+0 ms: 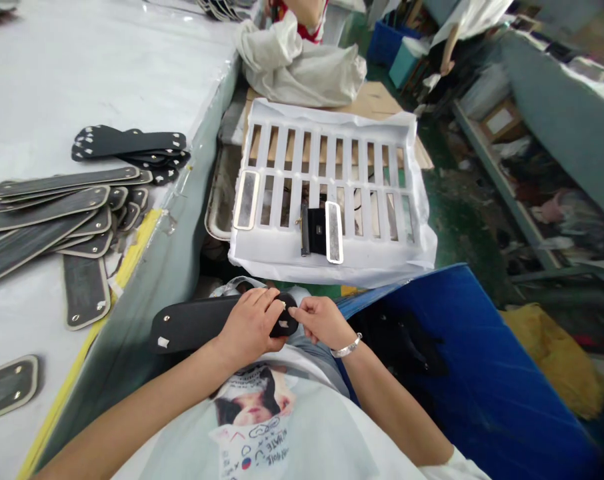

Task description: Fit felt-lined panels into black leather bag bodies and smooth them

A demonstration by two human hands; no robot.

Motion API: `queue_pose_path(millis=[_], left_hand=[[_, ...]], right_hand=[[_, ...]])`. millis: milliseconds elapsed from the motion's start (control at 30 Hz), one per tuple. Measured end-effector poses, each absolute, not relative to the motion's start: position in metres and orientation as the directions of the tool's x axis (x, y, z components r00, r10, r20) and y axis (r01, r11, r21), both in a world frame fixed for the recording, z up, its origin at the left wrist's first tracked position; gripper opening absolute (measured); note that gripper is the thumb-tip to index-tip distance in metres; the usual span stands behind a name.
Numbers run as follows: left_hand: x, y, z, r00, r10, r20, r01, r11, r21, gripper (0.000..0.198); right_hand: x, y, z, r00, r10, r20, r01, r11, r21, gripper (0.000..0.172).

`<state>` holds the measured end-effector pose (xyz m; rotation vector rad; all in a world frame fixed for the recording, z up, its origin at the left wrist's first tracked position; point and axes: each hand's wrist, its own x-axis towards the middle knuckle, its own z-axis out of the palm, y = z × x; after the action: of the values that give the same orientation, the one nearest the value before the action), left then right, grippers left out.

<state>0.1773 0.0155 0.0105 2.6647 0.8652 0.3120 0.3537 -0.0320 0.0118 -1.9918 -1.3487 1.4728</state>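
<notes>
In front of the white rack (277, 252), the left grip (252, 323) covered the middle of a black strip (195, 323). Left of the rack, the view's edge cut off a lone grey strip (7, 388). Right of it, a yellow sack (557, 360) was blurred; on it, a label (319, 229) was too small to read.

The head view is taken from the wearer's head, facing forward and steeply down. The shirt (317, 427), left hand (249, 323) and right hand (325, 321) fall at close range, low in the field; the white rack (377, 257) lies farther ahead, the worktable (107, 73) left, the floor (447, 200) right
</notes>
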Motion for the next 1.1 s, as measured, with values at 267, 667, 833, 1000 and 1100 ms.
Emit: queue_pose_path(millis=[267, 667, 833, 1000, 1100], left_hand=[[0.149, 0.010, 0.030, 0.773, 0.629, 0.078, 0.538, -0.716, 0.445, 0.057], [-0.019, 0.008, 0.020, -0.059, 0.919, -0.389, 0.515, 0.362, 0.777, 0.032], [-0.018, 0.013, 0.006, -0.003, 0.888, -0.459, 0.341, 0.433, 0.834, 0.032], [-0.022, 0.015, -0.003, 0.003, 0.850, -0.526, 0.263, 0.507, 0.821, 0.030], [-0.023, 0.017, -0.002, -0.007, 0.842, -0.539, 0.288, 0.518, 0.806, 0.030]], right_hand=[[0.340, -0.023, 0.044, -0.144, 0.988, 0.047, 0.879, 0.149, -0.452, 0.034], [0.219, 0.026, 0.033, -0.602, 0.797, -0.039, 0.726, 0.526, -0.443, 0.093], [0.196, 0.036, 0.022, -0.629, 0.774, -0.064, 0.710, 0.540, -0.451, 0.091], [0.193, 0.037, 0.020, -0.636, 0.770, -0.048, 0.708, 0.557, -0.434, 0.078], [0.192, 0.036, 0.019, -0.641, 0.766, -0.047, 0.708, 0.567, -0.421, 0.075]])
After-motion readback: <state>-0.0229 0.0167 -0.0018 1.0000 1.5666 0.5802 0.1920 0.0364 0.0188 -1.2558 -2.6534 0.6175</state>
